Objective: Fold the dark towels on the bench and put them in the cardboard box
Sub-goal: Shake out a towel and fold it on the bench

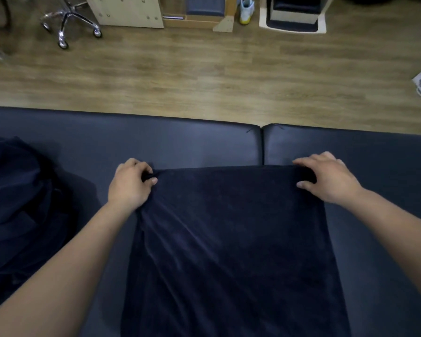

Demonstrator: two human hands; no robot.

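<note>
Heap (pixel 17 203) of dark cloth lies at the left of the bench (pixel 180 142). My left hand (pixel 129 183) pinches the far left corner of the towel (pixel 229 239), fingers curled. The towel lies flat on the bench, long axis running away from me, far edge taut between my hands. My right hand (pixel 328 181) grips the far right corner.

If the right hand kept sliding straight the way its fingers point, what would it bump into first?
Probably nothing. Ahead of the right hand lies only bare bench, near the seam between two cushions, then the far edge and the floor. The way looks free, though depth is hard to judge.
</note>
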